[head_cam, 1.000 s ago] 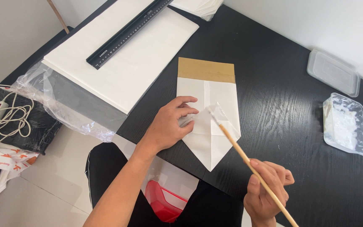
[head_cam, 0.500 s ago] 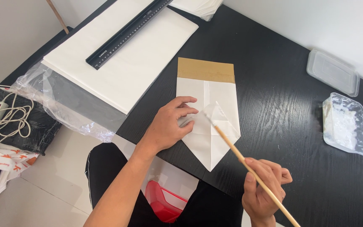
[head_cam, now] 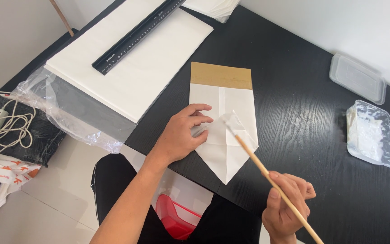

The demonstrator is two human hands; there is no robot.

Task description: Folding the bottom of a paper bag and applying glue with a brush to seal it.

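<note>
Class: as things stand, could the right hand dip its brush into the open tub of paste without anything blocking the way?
Probably yes. The right hand holds the brush over the folded paper, and only bare table lies between it and the open tub.

White-brown paper bag mid-table; clear plastic tub, lid right.

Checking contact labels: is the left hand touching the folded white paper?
Touching. The head view shows the left hand lying flat on the folded white paper, its fingers pressing the sheet down with no gap visible.
</note>
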